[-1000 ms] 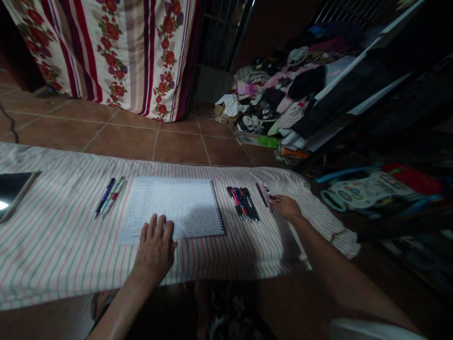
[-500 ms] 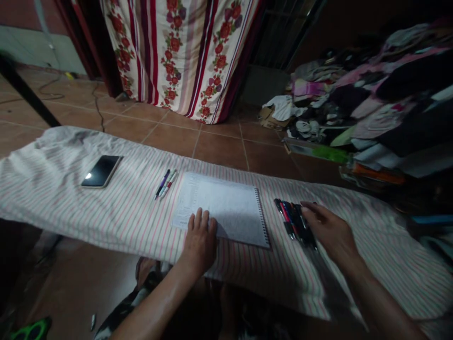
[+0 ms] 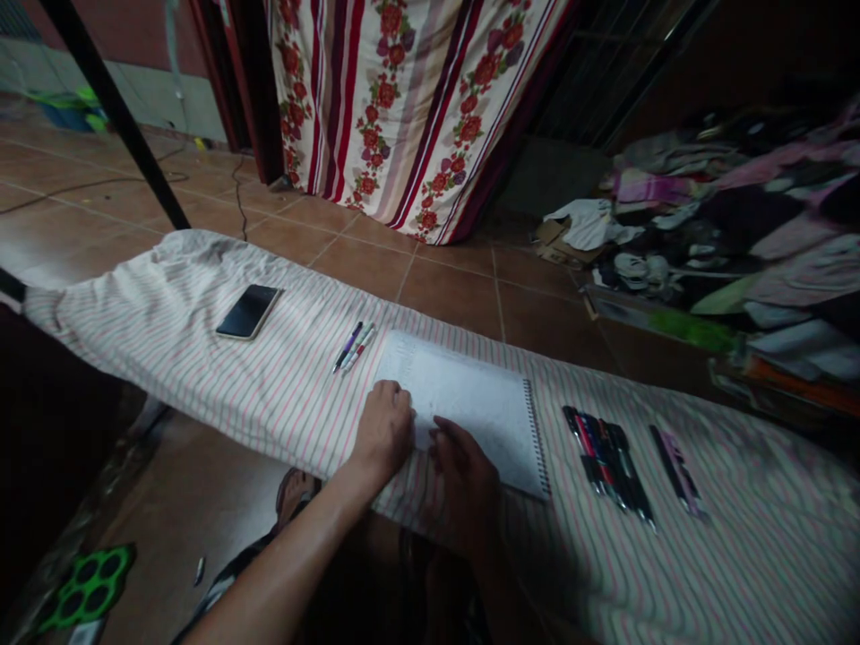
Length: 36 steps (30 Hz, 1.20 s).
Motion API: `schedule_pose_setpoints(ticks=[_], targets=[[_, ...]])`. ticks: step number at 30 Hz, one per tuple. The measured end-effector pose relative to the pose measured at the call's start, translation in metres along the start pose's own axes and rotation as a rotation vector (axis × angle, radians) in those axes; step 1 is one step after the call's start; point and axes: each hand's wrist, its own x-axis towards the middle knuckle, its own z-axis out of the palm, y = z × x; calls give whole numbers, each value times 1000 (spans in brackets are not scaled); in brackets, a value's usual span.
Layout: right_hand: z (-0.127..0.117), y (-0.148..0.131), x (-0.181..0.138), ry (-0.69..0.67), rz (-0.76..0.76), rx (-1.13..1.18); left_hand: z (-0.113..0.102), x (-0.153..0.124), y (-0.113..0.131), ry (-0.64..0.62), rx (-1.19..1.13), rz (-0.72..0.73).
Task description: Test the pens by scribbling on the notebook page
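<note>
A spiral notebook (image 3: 474, 394) lies open on a striped cloth (image 3: 202, 358). My left hand (image 3: 386, 428) rests on its near left corner with the fingers curled down onto the page edge. My right hand (image 3: 467, 473) sits beside it at the notebook's near edge, fingers stretched flat and holding nothing. A row of several dark and red pens (image 3: 608, 457) lies to the right of the notebook, with two more pens (image 3: 675, 459) beyond them. Three pens (image 3: 354, 347) lie to the left of the notebook.
A dark phone (image 3: 248, 311) lies on the cloth at the left. Behind, a flowered curtain (image 3: 403, 107) hangs over the tiled floor. A heap of clothes (image 3: 705, 224) fills the right. A black pole (image 3: 114, 107) slants at the left, and a green object (image 3: 84, 582) lies on the floor.
My right hand has left the pens on the right and come over to the notebook's near edge beside my left hand. The view has swung to the left.
</note>
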Motion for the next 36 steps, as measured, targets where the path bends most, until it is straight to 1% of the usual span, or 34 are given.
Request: schedule_pose_setpoints(ticks=[4, 7, 10, 13, 16, 19, 23, 26, 30, 34, 36], targets=[[-5, 4, 4, 49, -7, -7, -19, 8, -31, 138, 108, -142], [-8, 6, 5, 31, -19, 19, -25, 9, -58, 199, 149, -295], [-9, 9, 7, -9, -26, 16, -27, 11, -80, 223, 148, -395], [-9, 10, 8, -16, -9, 26, -26, 14, -95, 157, 113, -444], [-10, 8, 8, -21, 17, 41, -25, 16, -98, 129, 119, -446], [-11, 7, 7, -32, 29, 55, -24, 18, -95, 125, 118, -451], [-12, 8, 5, -66, 34, 56, -23, 18, -91, 145, 74, -484], [-11, 11, 5, -55, 29, 58, -23, 18, -90, 179, 3, -519], [-10, 13, 6, -47, 19, 68, -26, 20, -100, 264, -159, -592], [-11, 14, 7, -56, 1, 83, -28, 23, -117, 367, -424, -691], [-11, 15, 8, -59, -1, 91, -30, 25, -119, 415, -568, -697]])
